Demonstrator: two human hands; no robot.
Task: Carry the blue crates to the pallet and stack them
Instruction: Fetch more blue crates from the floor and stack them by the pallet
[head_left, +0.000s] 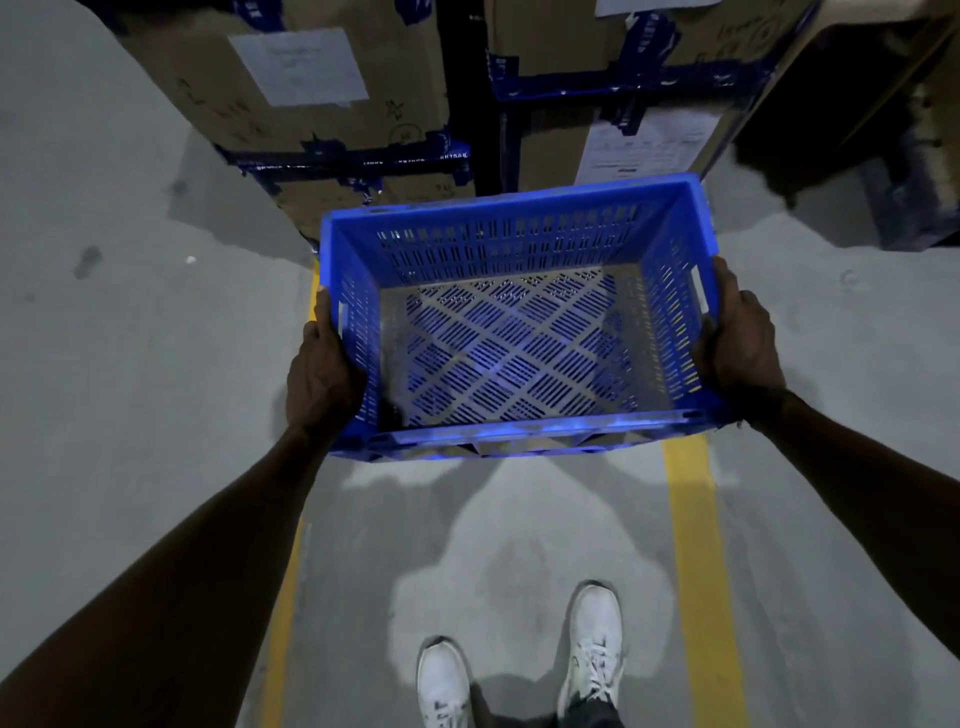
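Observation:
An empty blue crate (514, 332) with slotted walls and a lattice floor hangs level in front of me, above the concrete floor. My left hand (323, 376) grips its left end wall at the handle slot. On the opposite end wall my right hand (737, 340) holds the other handle. Both arms reach forward from the lower corners. No pallet shows in this view.
Tall cardboard boxes (311, 98) bound with blue tape stand close ahead, a dark gap between them. More boxes (649, 78) rise at the right. Two yellow floor lines (693, 545) run past my white shoes (595, 644). Grey concrete (104, 364) spreads to the left.

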